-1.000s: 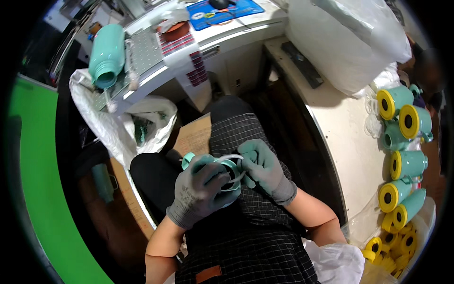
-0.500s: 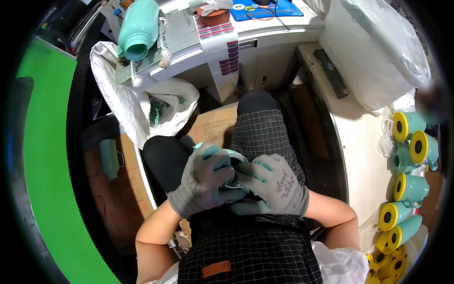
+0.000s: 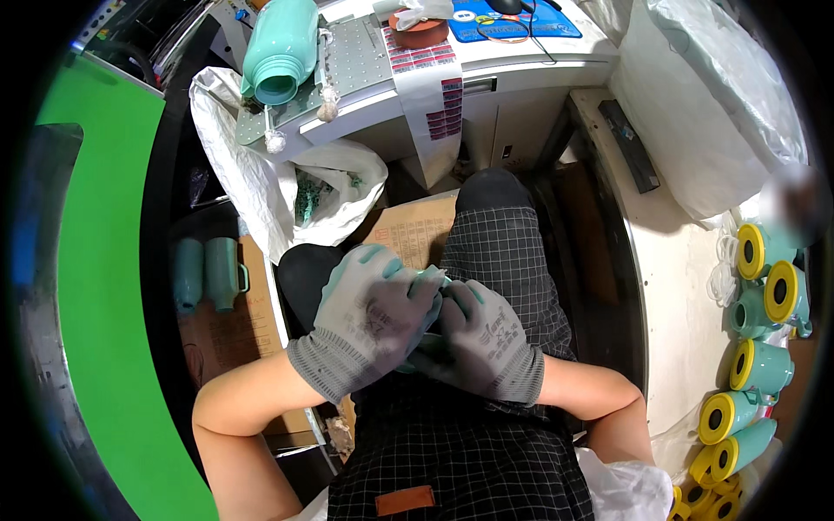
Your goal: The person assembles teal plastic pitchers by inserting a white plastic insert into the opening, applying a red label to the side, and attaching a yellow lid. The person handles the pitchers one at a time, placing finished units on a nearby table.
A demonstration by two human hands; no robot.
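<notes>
Both my hands wear grey gloves with teal fingertips and meet over my lap. My left hand [image 3: 369, 326] lies on top, fingers curled around a small teal piece [image 3: 432, 276] that is almost wholly hidden. Pressed against it from the right, my right hand [image 3: 486, 343] closes on the same piece. My checked black apron [image 3: 499, 252] lies under them.
A teal flask [image 3: 278, 39] lies on a grey machine bed [image 3: 360, 56] on the bench ahead. White plastic bags [image 3: 261, 191] hang below it. Teal cups with yellow lids [image 3: 756, 347] line the right side. Two teal cups [image 3: 208, 273] stand at left beside a green panel [image 3: 95, 304].
My hands have drawn together, the left now covering the teal piece and the thin clear wrap seen earlier. My view has tilted down, so the bench sits higher in the picture.
</notes>
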